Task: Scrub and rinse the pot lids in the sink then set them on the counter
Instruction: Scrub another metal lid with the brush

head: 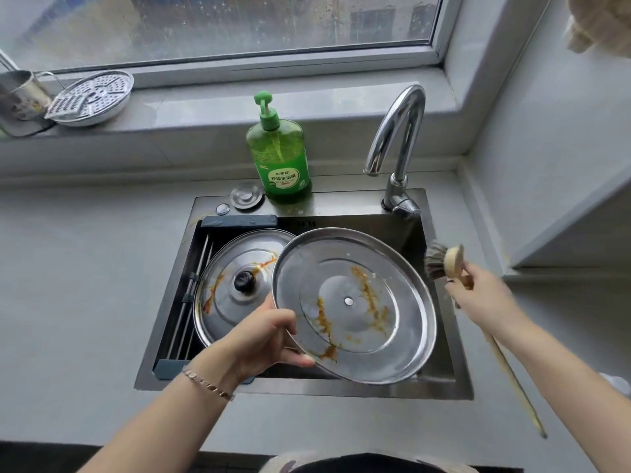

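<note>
My left hand (pixel 264 339) grips the left rim of a large steel pot lid (pixel 355 305), held tilted over the sink (pixel 444 384) with its underside facing me. Orange-brown sauce streaks mark that underside. A second steel lid (pixel 232 291) with a black knob lies in the sink on the left, also smeared with sauce. My right hand (pixel 485 295) holds a wooden-handled scrubbing brush (pixel 440 261) just right of the raised lid, bristles pointing left, not touching it.
A green dish soap pump bottle (pixel 278 155) stands behind the sink, next to the chrome faucet (pixel 396 148); no water runs. A drain plug (pixel 246 196) lies beside the bottle. A perforated steamer plate (pixel 92 97) and metal cup (pixel 18 100) sit on the windowsill. Grey counter (pixel 85 285) surrounds the sink.
</note>
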{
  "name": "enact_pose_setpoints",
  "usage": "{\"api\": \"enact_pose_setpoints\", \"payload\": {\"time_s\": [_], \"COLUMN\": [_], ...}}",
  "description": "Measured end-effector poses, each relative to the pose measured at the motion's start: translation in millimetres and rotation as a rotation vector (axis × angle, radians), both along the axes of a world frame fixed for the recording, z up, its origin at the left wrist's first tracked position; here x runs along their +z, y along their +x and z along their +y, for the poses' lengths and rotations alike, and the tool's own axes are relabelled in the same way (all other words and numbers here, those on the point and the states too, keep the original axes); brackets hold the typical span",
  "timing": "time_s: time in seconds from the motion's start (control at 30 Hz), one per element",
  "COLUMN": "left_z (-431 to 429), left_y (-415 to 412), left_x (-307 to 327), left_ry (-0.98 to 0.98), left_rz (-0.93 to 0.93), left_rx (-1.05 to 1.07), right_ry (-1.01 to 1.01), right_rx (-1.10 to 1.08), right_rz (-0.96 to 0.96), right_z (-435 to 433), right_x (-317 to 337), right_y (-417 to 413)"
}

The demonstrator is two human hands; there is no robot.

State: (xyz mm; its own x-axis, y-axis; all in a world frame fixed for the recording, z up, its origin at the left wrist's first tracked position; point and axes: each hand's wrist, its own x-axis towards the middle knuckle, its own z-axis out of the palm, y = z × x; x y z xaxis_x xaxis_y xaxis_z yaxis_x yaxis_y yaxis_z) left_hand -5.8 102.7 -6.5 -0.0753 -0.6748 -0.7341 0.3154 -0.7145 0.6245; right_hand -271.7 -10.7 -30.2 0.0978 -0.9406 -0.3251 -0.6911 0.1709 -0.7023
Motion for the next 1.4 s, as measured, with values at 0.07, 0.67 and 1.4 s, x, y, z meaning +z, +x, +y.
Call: {"api": "enact_pose_setpoints", "payload": {"time_s": [0.07,0.67,1.4], "left_z": [-1.4,2.8,1.4], "left_y": [-6.9,-42.0,-33.6], "left_x": [-0.1,7.8,14.9], "left_ry": [-0.031,-0.137,-0.191], "left_rz": [0.013,-0.096,-0.129], "left_rx": [0.017,-0.112,-0.107], "right_ry": [-0.002,-0.130,-0.270], "right_rx": [0.145,0.380,0.339], "right_rz": [0.006,-0.238,-0.282], "right_z": [7.4,53.5,35.3], "right_x": [-1.3,3.3,-2.5], "right_y": [11.9,89.6,80.1]}}
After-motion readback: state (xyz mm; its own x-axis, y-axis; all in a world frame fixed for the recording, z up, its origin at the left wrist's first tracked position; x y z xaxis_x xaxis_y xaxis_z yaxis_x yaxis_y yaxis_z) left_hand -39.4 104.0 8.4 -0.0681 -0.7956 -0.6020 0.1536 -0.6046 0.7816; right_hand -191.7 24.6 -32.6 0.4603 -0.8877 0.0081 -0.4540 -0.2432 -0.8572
